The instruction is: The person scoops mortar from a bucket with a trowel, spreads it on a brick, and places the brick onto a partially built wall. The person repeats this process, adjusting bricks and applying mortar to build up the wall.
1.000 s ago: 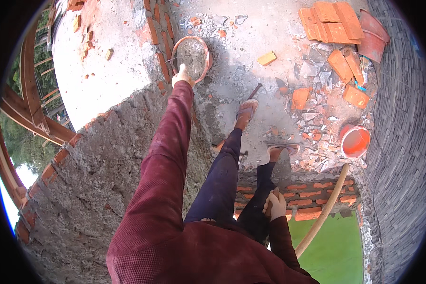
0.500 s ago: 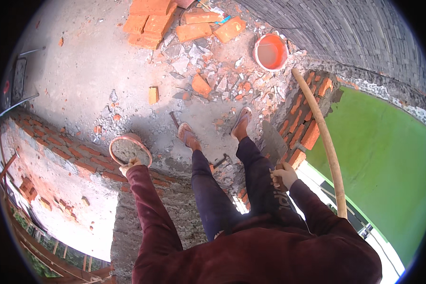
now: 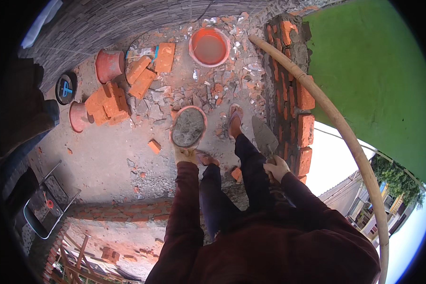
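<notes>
A bucket of wet grey mortar (image 3: 188,127) hangs in front of my legs, its opening facing up. My left hand (image 3: 185,155) is closed on the near rim of that bucket. At my right side, my right hand (image 3: 276,169) grips the handle of a pointed trowel (image 3: 265,135). The grey blade points away from me, beside a low brick wall (image 3: 291,106) with mortar in its joints. My feet, in sandals, stand on the rubble-strewn floor between the bucket and the wall.
A bamboo pole (image 3: 312,92) leans along the wall at right. Ahead stands an orange bucket of murky liquid (image 3: 209,46). Loose bricks (image 3: 110,104) and reddish buckets (image 3: 110,66) lie front-left. A person in dark clothes (image 3: 26,109) and a metal-framed chair (image 3: 45,208) are at far left.
My view has turned to the right. The mortar bucket in my left hand has swung from beside the left wall to in front of me. My right hand still holds the trowel.
</notes>
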`<move>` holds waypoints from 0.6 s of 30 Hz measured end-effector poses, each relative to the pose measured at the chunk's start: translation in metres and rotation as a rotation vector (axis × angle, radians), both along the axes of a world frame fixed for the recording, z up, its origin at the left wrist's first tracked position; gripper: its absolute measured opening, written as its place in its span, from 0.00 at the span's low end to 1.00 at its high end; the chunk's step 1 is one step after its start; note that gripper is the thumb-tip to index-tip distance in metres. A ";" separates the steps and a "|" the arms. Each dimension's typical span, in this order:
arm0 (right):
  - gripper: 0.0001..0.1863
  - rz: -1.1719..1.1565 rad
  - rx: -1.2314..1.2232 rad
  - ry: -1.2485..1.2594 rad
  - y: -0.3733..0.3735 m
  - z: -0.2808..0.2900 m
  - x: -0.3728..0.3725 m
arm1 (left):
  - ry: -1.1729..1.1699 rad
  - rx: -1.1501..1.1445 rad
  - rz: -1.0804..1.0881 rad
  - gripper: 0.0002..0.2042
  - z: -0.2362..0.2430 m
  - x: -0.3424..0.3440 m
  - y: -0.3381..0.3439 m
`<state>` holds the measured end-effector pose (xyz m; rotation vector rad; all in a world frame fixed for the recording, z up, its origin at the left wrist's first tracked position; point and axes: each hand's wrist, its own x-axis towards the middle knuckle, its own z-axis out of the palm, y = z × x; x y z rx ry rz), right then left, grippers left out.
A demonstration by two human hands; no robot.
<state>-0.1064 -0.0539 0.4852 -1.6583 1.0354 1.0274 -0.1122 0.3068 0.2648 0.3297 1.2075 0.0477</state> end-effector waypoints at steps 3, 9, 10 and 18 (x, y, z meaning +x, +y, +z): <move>0.13 0.059 -0.013 -0.010 -0.022 -0.009 0.009 | 0.021 0.049 -0.265 0.23 -0.030 0.093 -0.035; 0.25 0.447 -0.216 -0.196 -0.056 -0.058 0.033 | 0.141 0.227 -0.571 0.18 -0.079 0.210 -0.097; 0.27 0.416 -0.164 -0.120 -0.051 -0.060 0.056 | 0.133 0.292 -0.593 0.18 -0.079 0.220 -0.099; 0.16 0.954 -0.224 -0.304 -0.043 -0.172 0.171 | 0.115 0.367 -0.580 0.14 -0.139 0.229 -0.044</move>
